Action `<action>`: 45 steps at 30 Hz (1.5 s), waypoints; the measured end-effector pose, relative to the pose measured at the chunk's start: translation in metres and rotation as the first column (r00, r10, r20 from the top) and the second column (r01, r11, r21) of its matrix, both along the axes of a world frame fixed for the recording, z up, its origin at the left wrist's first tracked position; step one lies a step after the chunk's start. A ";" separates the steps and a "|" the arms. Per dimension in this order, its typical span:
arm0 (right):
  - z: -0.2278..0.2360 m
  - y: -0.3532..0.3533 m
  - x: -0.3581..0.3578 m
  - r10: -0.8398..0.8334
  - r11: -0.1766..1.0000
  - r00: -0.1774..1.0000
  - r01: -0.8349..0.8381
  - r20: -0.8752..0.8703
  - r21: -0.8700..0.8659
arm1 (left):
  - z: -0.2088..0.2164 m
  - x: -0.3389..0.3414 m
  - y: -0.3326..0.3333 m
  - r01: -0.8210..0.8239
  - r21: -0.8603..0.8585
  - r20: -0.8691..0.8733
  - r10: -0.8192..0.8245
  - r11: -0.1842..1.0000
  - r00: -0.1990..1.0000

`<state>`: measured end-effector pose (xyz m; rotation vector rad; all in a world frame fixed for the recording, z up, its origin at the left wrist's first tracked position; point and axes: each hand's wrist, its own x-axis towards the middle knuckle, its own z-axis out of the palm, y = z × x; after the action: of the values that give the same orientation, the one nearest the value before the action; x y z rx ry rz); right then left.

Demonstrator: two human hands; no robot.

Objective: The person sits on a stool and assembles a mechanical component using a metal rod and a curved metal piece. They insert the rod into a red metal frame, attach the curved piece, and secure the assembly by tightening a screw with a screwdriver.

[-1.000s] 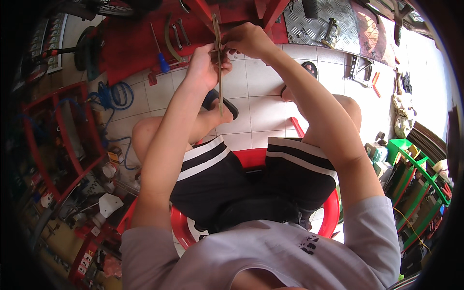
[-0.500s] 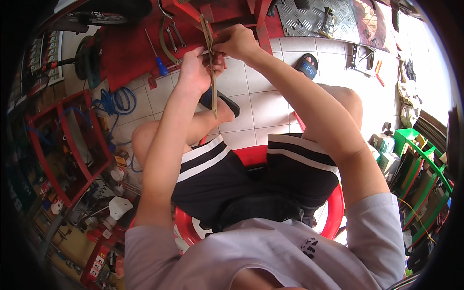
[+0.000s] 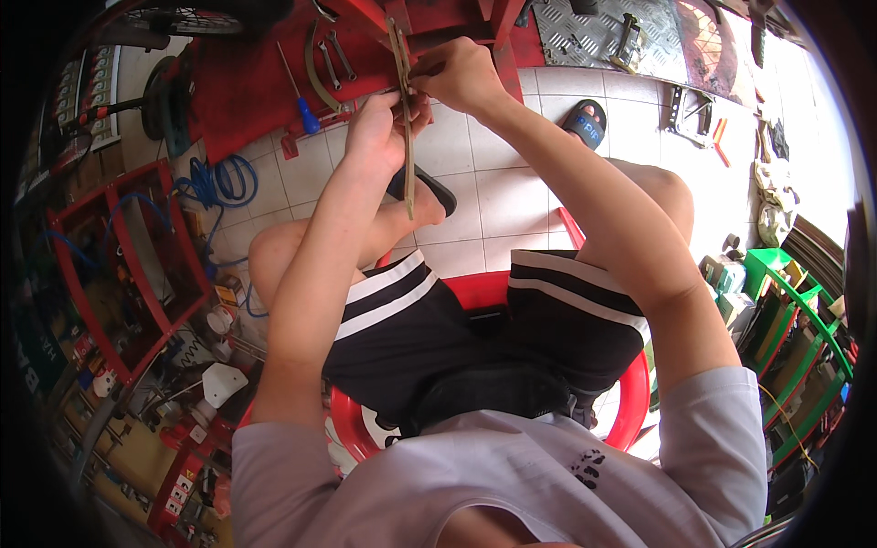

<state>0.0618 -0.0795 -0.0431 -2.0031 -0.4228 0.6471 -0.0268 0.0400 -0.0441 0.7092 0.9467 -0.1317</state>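
Observation:
A long, thin brownish-gold metal strip point(image 3: 409, 178) stands nearly edge-on in front of me, its exact kind unclear. Around its middle, my left hand point(image 3: 376, 132) is closed, with the fingertips showing on the strip's right side. My right hand point(image 3: 461, 78) is pinched at the strip's upper part, thumb and fingers bent against its right face; anything small between those fingertips is hidden. Left of the hands, on a red work surface point(image 3: 233, 100), lie a blue-handled screwdriver point(image 3: 308, 116), two wrenches point(image 3: 330, 68) point(image 3: 343, 57) and a curved metal strip point(image 3: 319, 75).
A red metal frame point(image 3: 507, 18) rises just beyond my hands. Metal checker plate point(image 3: 585, 41) lies at far right. On the left are a coiled blue hose point(image 3: 219, 181) and a red rack point(image 3: 110, 196); a green rack point(image 3: 767, 260) stands right. My knees flank the tiled floor point(image 3: 484, 192).
Both hands and the strip sit slightly farther right in the picture, as does much of the upper background. The grip looks the same.

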 end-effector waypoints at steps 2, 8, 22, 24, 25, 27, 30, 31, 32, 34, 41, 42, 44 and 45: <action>0.004 -0.001 -0.002 0.002 1.000 1.000 -0.002 -0.012 0.020 | 0.004 0.000 -0.002 0.002 0.026 0.000 -0.002 1.000 1.000; 0.000 0.000 -0.004 0.054 0.997 0.997 -0.057 0.053 0.051 | 0.006 0.000 0.005 0.025 -0.026 -0.011 -0.025 0.999 1.000; 0.000 -0.001 0.000 0.041 0.999 0.998 -0.041 0.044 0.009 | -0.002 0.002 0.009 0.044 0.038 0.021 -0.045 0.998 0.999; 0.000 -0.002 0.000 0.035 0.999 0.999 -0.035 0.035 0.008 | 0.000 0.003 0.009 0.037 0.026 0.011 -0.037 0.999 0.999; -0.002 -0.002 0.000 0.028 0.999 0.999 -0.029 0.041 0.014 | 0.003 0.005 0.007 0.022 0.020 -0.006 -0.022 1.000 1.000; -0.003 -0.001 0.000 0.025 1.000 0.999 -0.025 0.048 0.016 | 0.004 0.005 0.007 0.020 0.010 -0.016 -0.020 1.000 1.000; 0.000 0.000 -0.001 0.025 1.000 0.999 -0.025 0.034 0.005 | 0.001 0.003 0.011 0.062 0.011 -0.012 -0.062 0.998 0.998; 0.001 0.000 -0.001 0.018 1.000 1.000 -0.018 0.020 0.003 | 0.001 0.003 0.011 0.079 0.020 -0.021 -0.079 0.997 0.997; 0.002 0.000 -0.001 0.012 1.000 1.000 -0.012 0.005 0.001 | 0.001 0.004 0.010 0.096 0.030 -0.031 -0.095 0.995 0.995; 0.000 0.000 -0.001 0.002 1.000 1.000 -0.002 -0.018 0.000 | 0.001 0.005 0.006 0.049 0.019 -0.031 -0.049 0.999 0.998; 0.002 -0.001 -0.002 0.016 1.000 1.000 -0.016 -0.021 -0.007 | -0.003 0.001 0.005 -0.007 0.035 0.058 0.005 0.999 0.998; 0.001 -0.001 -0.002 0.006 1.000 1.000 -0.006 -0.024 -0.007 | -0.004 0.001 0.007 0.000 0.011 0.044 -0.001 1.000 0.999; -0.001 -0.001 -0.002 -0.012 1.000 1.000 0.012 -0.029 -0.006 | -0.005 0.002 0.010 0.013 -0.038 0.017 -0.012 0.999 1.000; -0.002 0.000 -0.003 -0.012 1.000 1.000 0.012 -0.021 -0.002 | -0.004 0.001 0.010 0.015 -0.039 0.017 -0.015 0.999 1.000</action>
<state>0.0590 -0.0796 -0.0446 -1.9980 -0.3975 0.6603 -0.0253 0.0504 -0.0481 0.6805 0.9206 -0.1568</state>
